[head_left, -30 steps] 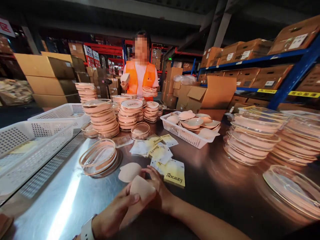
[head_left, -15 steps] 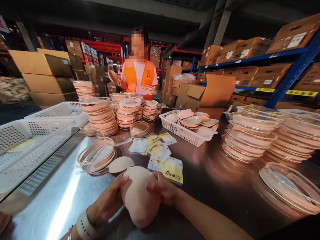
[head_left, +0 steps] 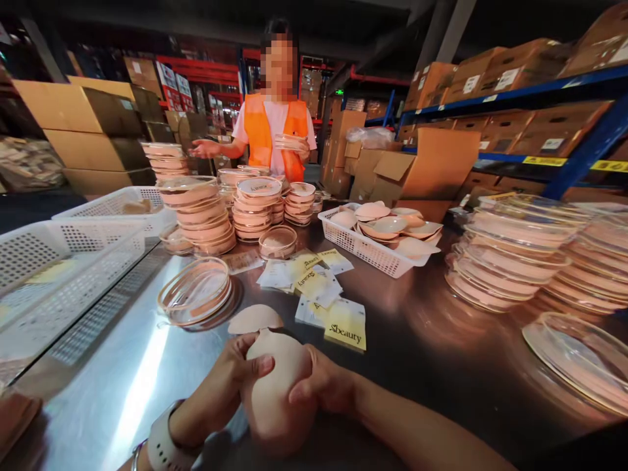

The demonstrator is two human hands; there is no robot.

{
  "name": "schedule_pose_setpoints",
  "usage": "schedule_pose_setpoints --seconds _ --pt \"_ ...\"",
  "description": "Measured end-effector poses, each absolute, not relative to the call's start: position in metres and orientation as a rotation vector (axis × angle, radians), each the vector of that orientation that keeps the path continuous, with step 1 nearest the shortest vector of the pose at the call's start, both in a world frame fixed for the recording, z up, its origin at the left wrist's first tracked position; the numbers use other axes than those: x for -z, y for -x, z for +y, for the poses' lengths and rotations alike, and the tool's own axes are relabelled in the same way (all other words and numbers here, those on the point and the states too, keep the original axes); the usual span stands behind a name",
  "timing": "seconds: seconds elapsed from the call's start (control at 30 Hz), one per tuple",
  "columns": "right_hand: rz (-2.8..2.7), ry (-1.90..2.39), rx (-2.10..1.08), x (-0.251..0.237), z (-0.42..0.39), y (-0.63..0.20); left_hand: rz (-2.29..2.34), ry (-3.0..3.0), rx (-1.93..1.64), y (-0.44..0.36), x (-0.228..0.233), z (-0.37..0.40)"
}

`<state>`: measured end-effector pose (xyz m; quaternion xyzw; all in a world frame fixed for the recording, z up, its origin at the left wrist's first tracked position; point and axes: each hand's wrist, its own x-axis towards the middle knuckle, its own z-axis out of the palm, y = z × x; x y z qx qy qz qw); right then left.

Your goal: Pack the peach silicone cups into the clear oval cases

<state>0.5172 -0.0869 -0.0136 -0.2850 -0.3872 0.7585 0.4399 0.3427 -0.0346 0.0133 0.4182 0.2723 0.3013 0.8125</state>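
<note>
Between my hands is a smooth beige bra cup (head_left: 279, 409), its rounded side up. My left hand (head_left: 238, 373) grips its left side, thumb lying on top. My right hand (head_left: 326, 383) pinches the opposite side, its thumb also on the surface. The fingers underneath are hidden. Another beige cup (head_left: 255, 318) sits just beyond my left hand; whether the two are joined I cannot tell. Past them are yellow-and-white cards (head_left: 345, 324) marked "beauty" and a few clear round cases (head_left: 195, 291) with beige rims.
Stacks of filled round cases stand at the back (head_left: 203, 216) and right (head_left: 510, 252) of the metal table (head_left: 417, 366). A white basket (head_left: 366, 252) holds loose cups. More white baskets (head_left: 93, 239) line the left. Opposite stands a person in an orange vest (head_left: 260, 134).
My left thumb has moved further over the cup, and both hands keep hold. The person opposite has let go of a cup; that hand is now open, and something brownish lies in the far-left basket.
</note>
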Motion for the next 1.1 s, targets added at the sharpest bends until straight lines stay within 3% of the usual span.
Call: schedule_pose_setpoints --seconds 0.4,0.63,0.97,1.1 --pt "-1.176 0.778 -1.876 0.020 -0.087 -0.526 0.739 -0.875 -0.740 -0.348 -0.011 -0.035" --pt "-1.133 0.753 -1.910 0.016 -0.092 -0.523 0.732 -0.874 -0.719 -0.343 -0.015 -0.034" --pt "-0.994 0.619 -1.802 0.015 -0.082 -0.524 0.719 -0.847 -0.964 -0.337 -0.012 -0.006" --pt "-0.936 0.649 -1.745 0.015 -0.079 -0.524 0.870 -1.102 -0.960 -0.337 -0.002 -0.003"
